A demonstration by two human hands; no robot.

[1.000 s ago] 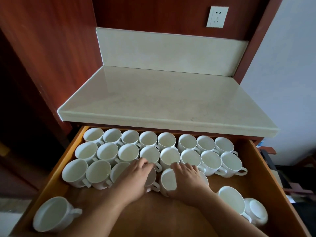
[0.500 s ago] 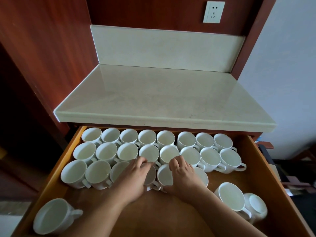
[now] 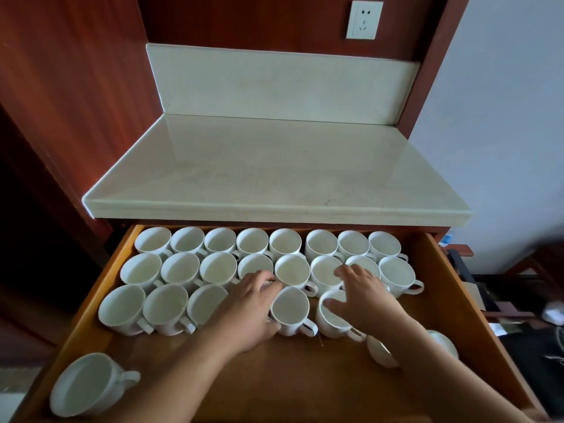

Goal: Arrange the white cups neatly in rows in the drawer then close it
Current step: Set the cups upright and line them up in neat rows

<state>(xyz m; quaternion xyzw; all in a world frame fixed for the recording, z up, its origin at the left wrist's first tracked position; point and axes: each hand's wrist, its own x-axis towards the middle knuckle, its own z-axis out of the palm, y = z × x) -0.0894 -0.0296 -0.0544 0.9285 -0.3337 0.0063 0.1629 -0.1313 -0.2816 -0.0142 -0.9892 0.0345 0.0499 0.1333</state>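
An open, honey-coloured wooden drawer (image 3: 76,312) fills the lower half of the view, and the round white ceramic cups (image 3: 287,244) stand in it mouth-up. Toward 12 o'clock, against the drawer's back, a row of eight runs side by side. Just in front of it sits a second row of eight, close against the first. A third row is part-built. Three cups stand at its 9 o'clock end, then comes the left hand (image 3: 247,312), then a middle cup (image 3: 290,309) with its handle toward 4 o'clock, then a sixth cup (image 3: 332,319) under the right hand (image 3: 366,297).

The left hand lies palm-down with its fingers close together and nearly straight. The tips reach the second row at 12 o'clock, and the thumb is by the base of the middle cup. What the hand covers is hidden: probably one more cup, though I cannot tell for sure. The right hand is spread wide, palm-down, with its fingers fanned over the second row's rims and its thumb across the mouth of the sixth cup. It clasps nothing.

At 7 o'clock a stray cup (image 3: 88,383) sits near the drawer's front corner, well apart from the rows, handle toward 3 o'clock. At 4 o'clock two more cups (image 3: 380,351) show partly behind the right forearm.

Above the drawer, at 12 o'clock, juts a cream stone countertop (image 3: 274,166). A white wall socket (image 3: 364,19) is set in the red-brown wood panel (image 3: 244,19) behind it.
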